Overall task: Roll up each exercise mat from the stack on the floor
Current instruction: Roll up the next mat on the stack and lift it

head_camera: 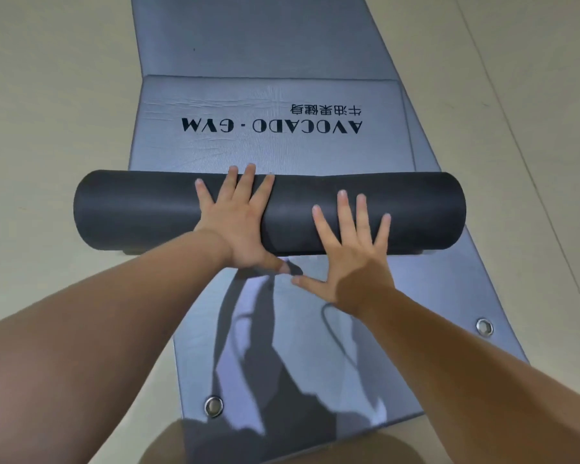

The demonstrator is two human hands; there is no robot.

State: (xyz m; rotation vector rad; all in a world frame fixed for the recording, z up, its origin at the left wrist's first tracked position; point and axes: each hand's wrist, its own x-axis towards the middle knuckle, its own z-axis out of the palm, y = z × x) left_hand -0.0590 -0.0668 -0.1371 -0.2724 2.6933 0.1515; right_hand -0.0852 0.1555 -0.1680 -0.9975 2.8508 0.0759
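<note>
Well, our left hand [236, 229] & right hand [354, 252] press flat, fingers spread, on the dark roll [141, 209]; uneven push w/ left ahead could skew it.

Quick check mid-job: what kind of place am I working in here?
Most likely a gym or fitness studio. The half-rolled mat carries the print AVOCADO - GYM, the mat beneath it has metal eyelets, and both lie on a pale, smooth floor.
</note>
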